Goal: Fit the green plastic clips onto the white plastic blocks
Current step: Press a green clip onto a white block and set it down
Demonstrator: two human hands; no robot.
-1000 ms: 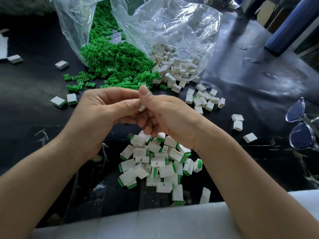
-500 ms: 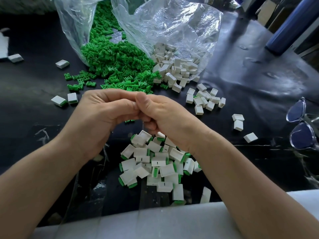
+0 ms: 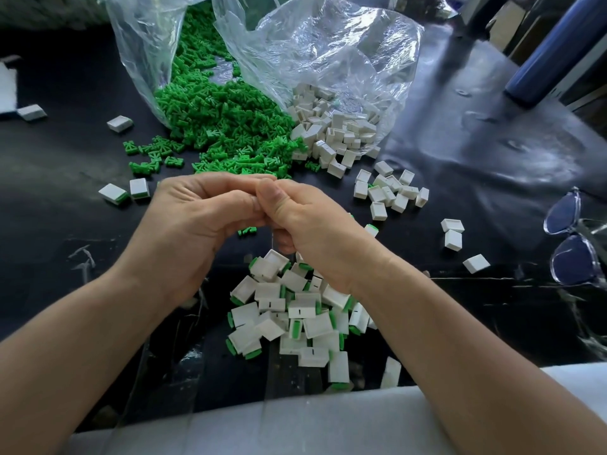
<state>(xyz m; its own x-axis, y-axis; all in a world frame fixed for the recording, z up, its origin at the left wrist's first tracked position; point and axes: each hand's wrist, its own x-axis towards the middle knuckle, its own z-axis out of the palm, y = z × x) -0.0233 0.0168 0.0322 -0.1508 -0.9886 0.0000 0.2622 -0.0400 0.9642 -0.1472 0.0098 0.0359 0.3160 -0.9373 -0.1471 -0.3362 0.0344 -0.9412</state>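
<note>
Black table (image 3: 492,159) carries green clips (image 3: 223,126), white blocks (image 3: 377,194) (some fitted), glasses (image 3: 570,259).

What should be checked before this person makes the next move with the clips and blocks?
1. Clip seated in its block: cannot tell. The left hand and right hand are pressed together and hide whatever is between them.
2. Green clips in supply: ok. A heap lies just beyond the hands.
3. Empty white blocks in supply: ok. They are heaped beside the clips.
4. Drop spot: ok. The finished pile lies right under the hands.
5. Glasses out of the way: ok. They are at the right edge, apart from the parts.
</note>
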